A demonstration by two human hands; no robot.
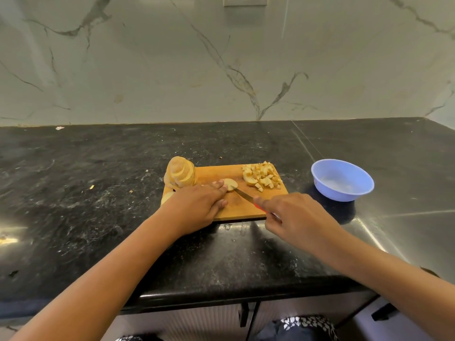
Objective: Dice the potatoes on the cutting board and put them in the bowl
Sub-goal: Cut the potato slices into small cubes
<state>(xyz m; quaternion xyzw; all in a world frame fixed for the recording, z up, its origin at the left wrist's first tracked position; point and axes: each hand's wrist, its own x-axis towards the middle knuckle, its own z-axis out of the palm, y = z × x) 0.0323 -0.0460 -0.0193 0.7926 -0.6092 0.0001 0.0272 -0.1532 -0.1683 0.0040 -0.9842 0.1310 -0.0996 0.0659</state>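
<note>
Pressing a potato slice [231, 184] flat with straight fingers, the left hand [197, 205] lies on the cutting board [216, 172]. The right hand [293, 217] grips the knife [243, 195], blade tip at the slice. Far right on the board are diced pieces [262, 177], far left a sliced stack [181, 174]. The blue bowl [332, 191] stands to the right on the black tabletop [98, 193], below a marble wall [221, 70].

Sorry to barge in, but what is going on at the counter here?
A person is dicing potatoes on the cutting board. The left hand presses a potato slice flat while the right hand grips the knife, blade at the slice. Diced pieces are heaped at the board's far right corner, a stack of slices waits on its left, and the blue bowl looks empty.
</note>
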